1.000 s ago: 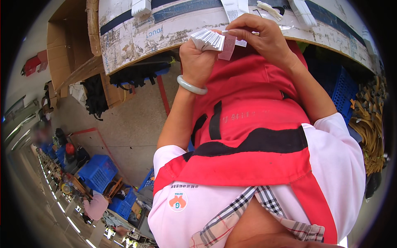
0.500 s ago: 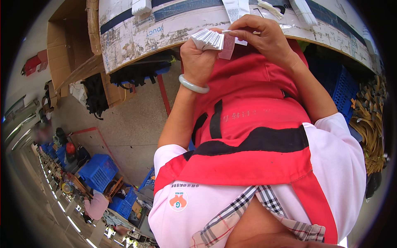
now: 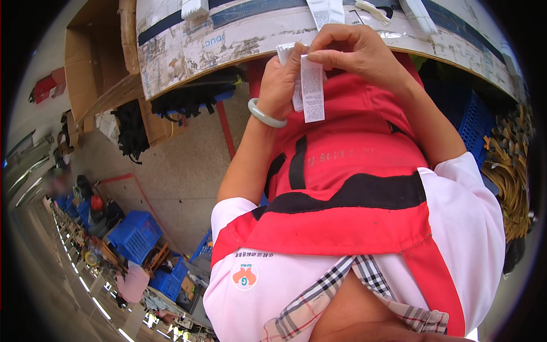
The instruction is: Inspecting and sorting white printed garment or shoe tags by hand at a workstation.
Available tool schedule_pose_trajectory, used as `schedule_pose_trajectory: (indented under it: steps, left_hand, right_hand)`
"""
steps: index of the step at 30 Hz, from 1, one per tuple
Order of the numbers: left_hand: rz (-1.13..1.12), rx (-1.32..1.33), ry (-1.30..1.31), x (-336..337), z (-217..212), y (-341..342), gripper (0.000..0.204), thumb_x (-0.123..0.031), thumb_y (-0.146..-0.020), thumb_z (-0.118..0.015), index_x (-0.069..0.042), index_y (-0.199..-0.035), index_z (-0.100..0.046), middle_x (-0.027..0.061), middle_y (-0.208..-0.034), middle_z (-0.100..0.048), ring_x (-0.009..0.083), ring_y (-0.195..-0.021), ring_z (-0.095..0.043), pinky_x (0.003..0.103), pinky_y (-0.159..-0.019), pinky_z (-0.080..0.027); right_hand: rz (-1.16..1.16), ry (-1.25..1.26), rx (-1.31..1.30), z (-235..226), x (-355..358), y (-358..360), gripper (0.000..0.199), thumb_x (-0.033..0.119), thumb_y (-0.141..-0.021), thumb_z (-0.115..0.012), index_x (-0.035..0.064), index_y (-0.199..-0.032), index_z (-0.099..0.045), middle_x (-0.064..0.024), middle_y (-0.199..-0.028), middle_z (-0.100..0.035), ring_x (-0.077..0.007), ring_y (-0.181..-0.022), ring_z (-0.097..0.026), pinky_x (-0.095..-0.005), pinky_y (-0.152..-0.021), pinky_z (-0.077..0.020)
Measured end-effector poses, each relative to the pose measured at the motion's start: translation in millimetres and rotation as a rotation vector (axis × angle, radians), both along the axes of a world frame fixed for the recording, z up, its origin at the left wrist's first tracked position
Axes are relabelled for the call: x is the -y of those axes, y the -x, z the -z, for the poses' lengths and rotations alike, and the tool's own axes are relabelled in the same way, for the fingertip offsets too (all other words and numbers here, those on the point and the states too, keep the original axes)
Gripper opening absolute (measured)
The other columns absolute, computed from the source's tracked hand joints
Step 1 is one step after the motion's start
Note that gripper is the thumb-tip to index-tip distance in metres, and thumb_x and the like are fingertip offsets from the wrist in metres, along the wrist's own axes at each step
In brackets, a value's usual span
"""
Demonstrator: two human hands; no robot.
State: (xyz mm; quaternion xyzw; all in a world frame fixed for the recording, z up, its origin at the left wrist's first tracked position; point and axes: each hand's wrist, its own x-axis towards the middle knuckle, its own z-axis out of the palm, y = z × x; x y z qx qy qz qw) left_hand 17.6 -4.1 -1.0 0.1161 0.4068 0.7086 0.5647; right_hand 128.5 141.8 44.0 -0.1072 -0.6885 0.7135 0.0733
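My left hand (image 3: 274,90) is closed round a stack of white labels (image 3: 285,52), held over my red apron just off the table's near edge. In front of the stack hangs a white printed label (image 3: 313,94), a long narrow strip with small dark print. Thumb and fingers of my right hand (image 3: 367,60) are closed at the top end of this strip, close beside the left thumb. The left thumb lies at the strip's upper edge. Part of the stack shows below, behind the strip.
The worn white-topped table (image 3: 182,71) carries white bundles (image 3: 195,8) and printed strips (image 3: 327,14). An open cardboard box (image 3: 102,62) stands left of it. Blue crates (image 3: 474,122) and hanging brown strips (image 3: 507,171) are at right. Another person (image 3: 133,283) is far off at lower left.
The fanned stack in my left hand has turned, and its labels now hang downward. My right hand has moved slightly left, and the printed strip now shows face-on.
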Motion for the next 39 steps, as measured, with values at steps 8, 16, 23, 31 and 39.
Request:
schedule_pose_trajectory:
  steps: [8,16,23,31,39]
  left_hand:
    - [0.113,-0.035,-0.026,0.5,3.4,-0.4,0.024,-0.026,-0.094,-0.062,-0.002,-0.098,-0.059,0.0063,-0.078,-0.060,0.0158,-0.066,-0.062,0.026,-0.057,-0.051]
    - [-0.037,0.012,0.108,-3.1,-8.1,-7.2,0.011,-0.012,-0.094,-0.061,-0.002,-0.100,-0.060,0.0034,-0.083,-0.061,0.0136,-0.070,-0.061,0.026,-0.058,-0.050]
    - [0.099,-0.021,0.100,4.1,-3.8,-1.8,0.007,-0.007,-0.092,-0.060,-0.002,-0.096,-0.063,0.0002,-0.074,-0.058,0.0062,-0.063,-0.053,0.022,-0.050,-0.039]
    - [0.230,-0.344,0.042,5.5,-14.1,-16.3,0.011,-0.010,-0.093,-0.059,-0.002,-0.086,-0.063,-0.0036,-0.069,-0.053,0.0038,-0.061,-0.046,0.021,-0.052,-0.036]
    - [0.241,-0.211,0.179,6.7,-7.2,-22.4,0.011,-0.013,-0.092,-0.064,-0.001,-0.090,-0.065,-0.0027,-0.067,-0.054,0.0032,-0.054,-0.044,0.021,-0.045,-0.032]
  right_hand:
    - [0.140,-0.269,-0.063,26.7,-0.9,-3.3,0.021,0.018,-0.092,-0.064,-0.0002,-0.102,-0.066,-0.0038,-0.080,-0.064,-0.0091,-0.071,-0.061,-0.0230,-0.066,-0.0513]
    - [0.109,-0.886,-0.149,13.4,23.1,-8.0,0.047,0.024,-0.090,-0.064,0.0142,-0.134,-0.051,-0.0151,-0.128,-0.050,-0.0294,-0.103,-0.058,-0.0369,-0.088,-0.0487]
    - [0.032,-0.711,-0.128,6.7,11.2,-11.3,0.058,0.027,-0.082,-0.072,0.0122,-0.134,-0.051,-0.0138,-0.125,-0.053,-0.0307,-0.108,-0.055,-0.0367,-0.095,-0.0445]
    - [0.061,-0.151,-0.016,13.5,1.5,-13.6,0.006,0.007,-0.081,-0.072,0.0021,-0.085,-0.069,-0.0019,-0.086,-0.061,-0.0110,-0.083,-0.057,-0.0235,-0.075,-0.0441]
    - [0.441,-1.024,-0.067,26.8,-58.1,-24.5,0.017,0.014,-0.087,-0.068,0.0065,-0.102,-0.070,-0.0079,-0.096,-0.066,-0.0208,-0.084,-0.062,-0.0290,-0.077,-0.0492]
